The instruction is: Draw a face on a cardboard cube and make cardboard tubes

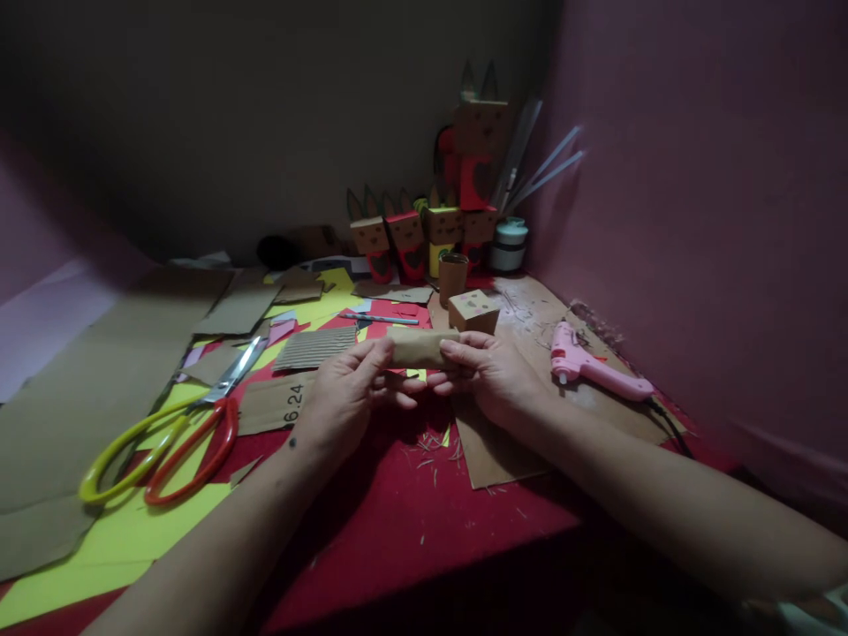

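Over the red bench (371,539), a tan cardboard piece (419,351)
Fingers of left hand (348,389) and right hand (494,375) clamp its opposite ends; paper scraps (339,285) litter the bench, a mauve wall (695,221) rises rightward; the piece looks plain, oblong

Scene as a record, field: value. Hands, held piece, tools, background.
left hand: left hand pinches one end of the cardboard piece
right hand: right hand pinches the other end
held piece: small, brown, raised above the red cloth
cutting tool: scissors, one yellow handle, one red, left of the left hand
glue tool: pink glue gun, right of the right hand
behind hands: box, tube
back: cardboard figures, several with pointed ears
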A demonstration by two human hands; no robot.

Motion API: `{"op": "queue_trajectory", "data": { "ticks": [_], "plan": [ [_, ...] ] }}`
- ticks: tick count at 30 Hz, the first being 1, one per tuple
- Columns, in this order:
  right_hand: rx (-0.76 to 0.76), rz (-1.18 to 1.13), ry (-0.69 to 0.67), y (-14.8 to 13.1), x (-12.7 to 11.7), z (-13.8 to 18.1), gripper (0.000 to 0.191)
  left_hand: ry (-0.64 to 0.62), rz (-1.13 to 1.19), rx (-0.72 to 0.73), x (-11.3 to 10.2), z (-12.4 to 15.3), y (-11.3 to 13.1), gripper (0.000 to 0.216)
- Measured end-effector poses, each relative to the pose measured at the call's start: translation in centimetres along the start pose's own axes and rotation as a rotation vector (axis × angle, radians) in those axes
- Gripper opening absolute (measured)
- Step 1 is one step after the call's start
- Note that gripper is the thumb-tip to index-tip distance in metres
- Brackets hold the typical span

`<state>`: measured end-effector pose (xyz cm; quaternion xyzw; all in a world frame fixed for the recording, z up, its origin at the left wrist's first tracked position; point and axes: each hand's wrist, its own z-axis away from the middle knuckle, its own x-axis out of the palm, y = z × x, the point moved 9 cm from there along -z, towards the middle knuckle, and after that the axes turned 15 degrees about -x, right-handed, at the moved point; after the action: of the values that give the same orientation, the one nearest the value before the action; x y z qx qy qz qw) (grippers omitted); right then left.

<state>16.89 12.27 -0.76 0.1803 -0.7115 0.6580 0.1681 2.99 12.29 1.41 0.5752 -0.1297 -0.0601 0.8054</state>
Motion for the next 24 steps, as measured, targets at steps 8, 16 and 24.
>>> {"op": "queue_trajectory", "data": {
  "ticks": [8,16,24],
  "plan": [
    [0.045,0.049,0.005,0.1,-0.5,0.0,0.024,0.261,-0.487,0.328,-0.9,1.9,3.8,0.012],
    [-0.593,0.802,-0.416,-4.7,2.6,1.2,0.085,0.164,-0.681,0.57,1.4,4.9,4.4,0.016],
    [-0.225,0.31,-0.556,-2.5,4.7,1.8,0.044,0.033,-0.361,0.507,1.1,4.8,5.2,0.064]
  ]
}}
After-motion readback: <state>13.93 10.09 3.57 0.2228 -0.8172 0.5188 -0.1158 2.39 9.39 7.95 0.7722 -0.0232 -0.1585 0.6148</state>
